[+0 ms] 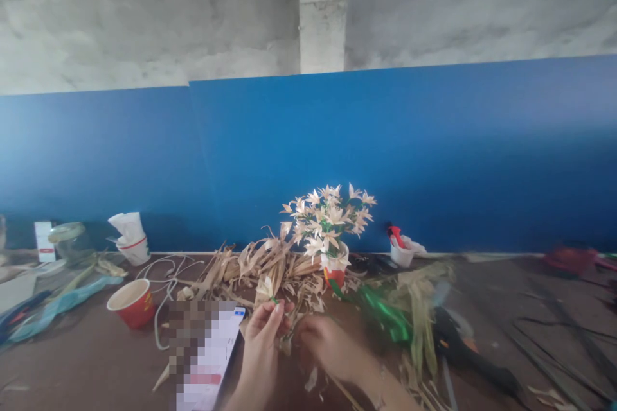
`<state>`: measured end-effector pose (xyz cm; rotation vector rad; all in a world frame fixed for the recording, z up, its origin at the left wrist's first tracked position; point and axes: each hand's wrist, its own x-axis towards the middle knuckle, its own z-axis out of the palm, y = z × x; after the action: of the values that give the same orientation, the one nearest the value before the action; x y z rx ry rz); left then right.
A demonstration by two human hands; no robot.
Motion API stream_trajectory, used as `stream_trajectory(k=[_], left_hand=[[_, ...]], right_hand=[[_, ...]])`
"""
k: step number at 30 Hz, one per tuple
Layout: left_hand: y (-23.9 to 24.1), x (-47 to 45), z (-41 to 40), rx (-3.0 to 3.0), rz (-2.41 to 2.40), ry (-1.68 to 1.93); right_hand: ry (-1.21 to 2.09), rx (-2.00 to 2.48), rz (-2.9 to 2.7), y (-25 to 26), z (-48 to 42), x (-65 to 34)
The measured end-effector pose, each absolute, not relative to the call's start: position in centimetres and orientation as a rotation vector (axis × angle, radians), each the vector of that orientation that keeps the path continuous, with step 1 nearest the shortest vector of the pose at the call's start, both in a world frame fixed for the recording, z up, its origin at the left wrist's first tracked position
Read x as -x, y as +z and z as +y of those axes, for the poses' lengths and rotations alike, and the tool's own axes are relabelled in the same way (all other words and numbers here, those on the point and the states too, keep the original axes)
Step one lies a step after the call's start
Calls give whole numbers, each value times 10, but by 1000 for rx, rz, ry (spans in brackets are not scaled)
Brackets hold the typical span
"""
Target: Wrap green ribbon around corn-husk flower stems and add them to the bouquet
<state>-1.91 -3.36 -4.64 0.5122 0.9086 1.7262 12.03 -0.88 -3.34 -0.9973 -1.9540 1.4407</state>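
My left hand [263, 337] is raised with thumb and fingers pinched on a small cream husk flower [267, 288] with a green stem. My right hand [324, 343] lies just to its right, fingers curled toward the same stem; what it grips is hidden. Behind the hands spreads a pile of dried corn husks [255, 266]. A red-and-white cup holding a bouquet of finished husk flowers [330, 215] stands beyond the pile.
A phone [212, 353] lies left of my hands. A red paper cup [132, 303] lies tipped at left, with white cable beside it. Green ribbon [385, 318], green husk strips and a black glue gun [463, 347] sit at right. A blue wall backs the table.
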Motion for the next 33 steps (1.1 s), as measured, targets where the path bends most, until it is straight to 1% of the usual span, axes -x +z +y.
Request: stream_trajectory(k=[3,7,12,16,19,25,33], left_hand=[[-42,17,-37,-510,903,1723],[-38,14,-40,-612,997,1667],[-36,11,-41,-750,1112,1659],[-38,10,-42,-721,1089,1653],[-41,10,-41,-714,1077,1628],[-41,10,-39,-764,1050,1624],[-36,6,-43,-749,1010,1596]], right_hand=[[1286,955,-2011,-27,-9,-121],[1269,898,-2047,-22,-11,-122],[1015,1107,-1780,0,-11,-121],[1172,1079,-1687,25,-4,-111],[1258,1089,-1647,35,2,-102],[1398,1076,-1567,36,5,-97],[1446,1128,-1501,37,3,-100]])
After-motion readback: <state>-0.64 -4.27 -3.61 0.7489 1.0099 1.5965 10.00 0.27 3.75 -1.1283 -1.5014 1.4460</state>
